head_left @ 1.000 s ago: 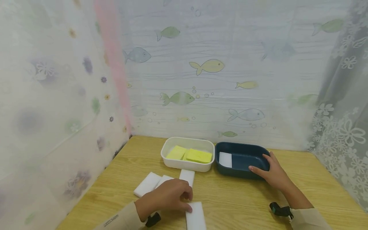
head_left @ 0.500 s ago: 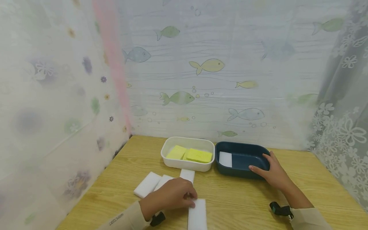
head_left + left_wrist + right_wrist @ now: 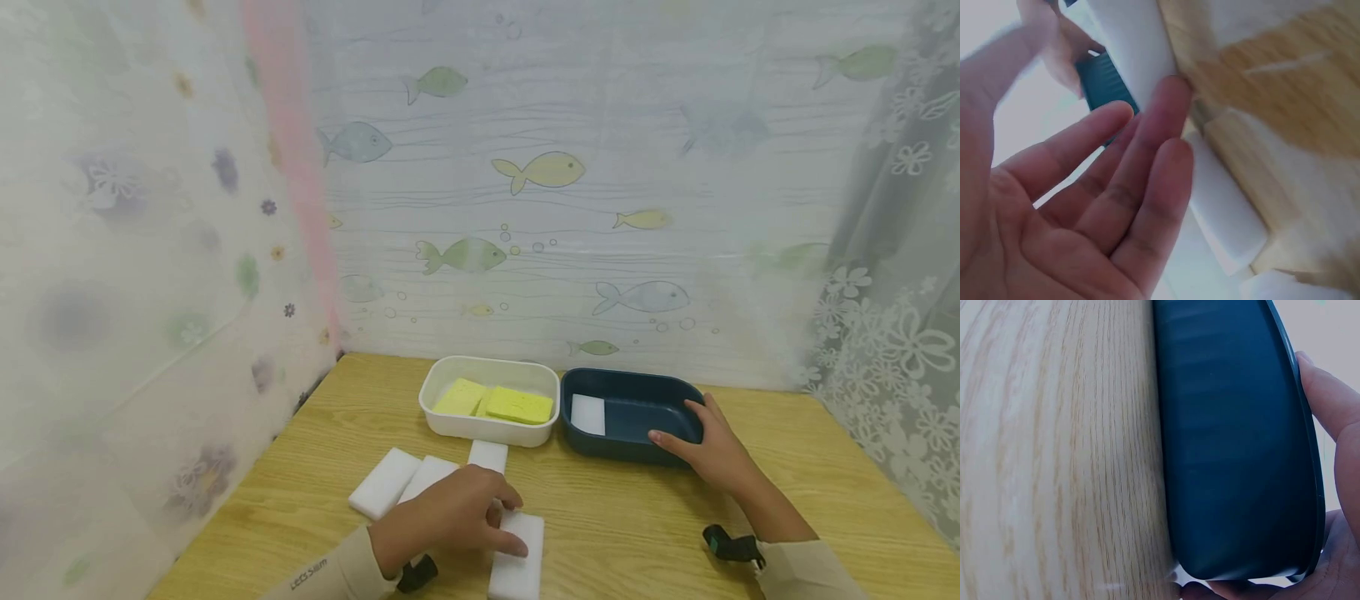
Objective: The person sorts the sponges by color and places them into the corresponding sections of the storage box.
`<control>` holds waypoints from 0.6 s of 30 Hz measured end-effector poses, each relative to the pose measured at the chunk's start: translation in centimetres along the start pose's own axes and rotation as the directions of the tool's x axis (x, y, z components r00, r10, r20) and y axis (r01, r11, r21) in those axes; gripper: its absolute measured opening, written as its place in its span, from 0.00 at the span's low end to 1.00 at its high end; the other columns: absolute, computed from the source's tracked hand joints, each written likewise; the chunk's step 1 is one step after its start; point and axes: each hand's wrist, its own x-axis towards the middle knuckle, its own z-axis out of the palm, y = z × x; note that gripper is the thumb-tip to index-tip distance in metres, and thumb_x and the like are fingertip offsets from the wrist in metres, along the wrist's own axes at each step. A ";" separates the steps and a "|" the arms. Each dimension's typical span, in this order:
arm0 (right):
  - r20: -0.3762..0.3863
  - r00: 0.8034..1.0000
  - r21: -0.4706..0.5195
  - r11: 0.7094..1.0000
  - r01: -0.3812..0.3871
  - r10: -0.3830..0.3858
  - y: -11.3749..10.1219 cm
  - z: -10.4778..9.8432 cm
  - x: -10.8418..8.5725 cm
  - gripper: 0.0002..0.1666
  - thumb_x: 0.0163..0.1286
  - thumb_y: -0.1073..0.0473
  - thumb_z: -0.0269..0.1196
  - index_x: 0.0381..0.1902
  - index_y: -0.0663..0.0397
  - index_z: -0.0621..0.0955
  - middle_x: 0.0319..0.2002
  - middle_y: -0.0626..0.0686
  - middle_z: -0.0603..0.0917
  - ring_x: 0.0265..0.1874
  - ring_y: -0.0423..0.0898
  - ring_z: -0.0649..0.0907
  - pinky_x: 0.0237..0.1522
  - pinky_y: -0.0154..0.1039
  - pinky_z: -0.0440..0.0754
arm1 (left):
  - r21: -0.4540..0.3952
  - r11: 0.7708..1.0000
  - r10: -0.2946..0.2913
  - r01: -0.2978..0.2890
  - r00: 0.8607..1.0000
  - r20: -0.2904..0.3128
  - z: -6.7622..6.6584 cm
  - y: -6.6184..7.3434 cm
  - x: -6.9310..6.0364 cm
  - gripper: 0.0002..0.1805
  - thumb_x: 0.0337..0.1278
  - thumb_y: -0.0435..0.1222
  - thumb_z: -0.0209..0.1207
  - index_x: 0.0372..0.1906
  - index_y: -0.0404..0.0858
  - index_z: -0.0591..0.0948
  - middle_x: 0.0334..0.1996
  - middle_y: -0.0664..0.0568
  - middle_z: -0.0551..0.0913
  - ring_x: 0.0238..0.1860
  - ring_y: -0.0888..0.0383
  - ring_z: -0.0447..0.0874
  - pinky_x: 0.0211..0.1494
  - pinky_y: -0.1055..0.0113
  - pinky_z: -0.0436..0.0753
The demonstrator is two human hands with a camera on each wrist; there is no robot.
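In the head view my left hand reaches over a white sponge at the front, its thumb across the sponge's upper part. Its fingers are loosely bent in the left wrist view, with no sponge enclosed between them and the thumb. My right hand holds the right end of a dark blue bin, thumb at the front rim and fingers at the far side. From the right wrist view, the bin's wall runs alongside that hand. One white sponge lies inside the bin's left end.
Left of the bin stands a white bin with yellow sponges in it. More white sponges lie on the wooden table, partly behind my left hand. Printed curtains rise behind and at the sides.
The front white sponge has shifted slightly right and away from me. My left hand has moved right, its thumb now farther over the sponge. My right hand stays at the blue bin.
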 end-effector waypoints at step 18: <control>-0.002 1.000 -0.004 1.000 -0.006 0.006 -0.2 -0.1 -0.1 0.68 0.70 0.30 0.64 0.82 0.69 0.43 0.79 0.73 0.24 0.76 0.82 0.40 0.65 0.84 0.54 | 0.160 0.984 0.051 -0.081 0.982 0.184 -1.3 1.4 -1.4 0.57 0.36 0.66 0.78 0.75 0.47 0.71 0.59 0.62 0.78 0.46 0.72 0.75 0.54 0.73 0.80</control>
